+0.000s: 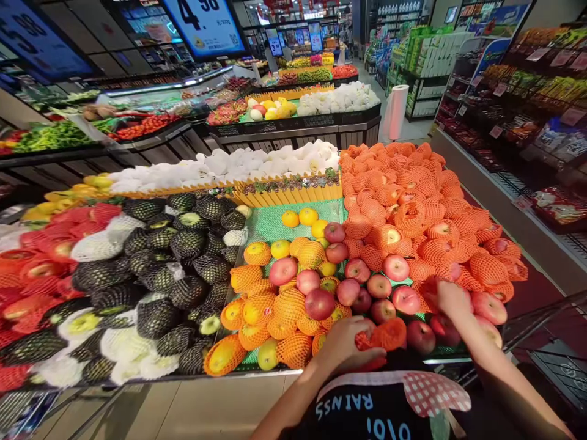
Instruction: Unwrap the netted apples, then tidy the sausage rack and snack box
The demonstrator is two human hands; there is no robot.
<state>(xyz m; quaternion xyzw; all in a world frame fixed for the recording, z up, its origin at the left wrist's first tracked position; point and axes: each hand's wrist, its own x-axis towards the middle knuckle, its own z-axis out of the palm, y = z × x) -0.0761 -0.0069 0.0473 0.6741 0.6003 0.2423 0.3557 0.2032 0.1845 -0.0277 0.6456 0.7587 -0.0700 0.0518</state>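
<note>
My left hand (345, 346) is closed round an apple in an orange foam net (384, 335) at the front edge of the fruit display. My right hand (450, 299) reaches over the bare red apples (348, 287) and rests on one at the right; its fingers curl down on it. A heap of apples wrapped in orange nets (413, 201) rises behind my right hand. Netted and bare yellow-orange fruit (275, 305) lies to the left of the apples.
Dark green fruit in black and white nets (169, 275) fills the stand's middle left, red-netted fruit (41, 269) the far left, white-wrapped fruit (229, 162) the back. A green mat (270, 223) shows between piles. Shelves (541, 98) line the aisle on the right. A plastic bag roll (397, 111) stands beyond.
</note>
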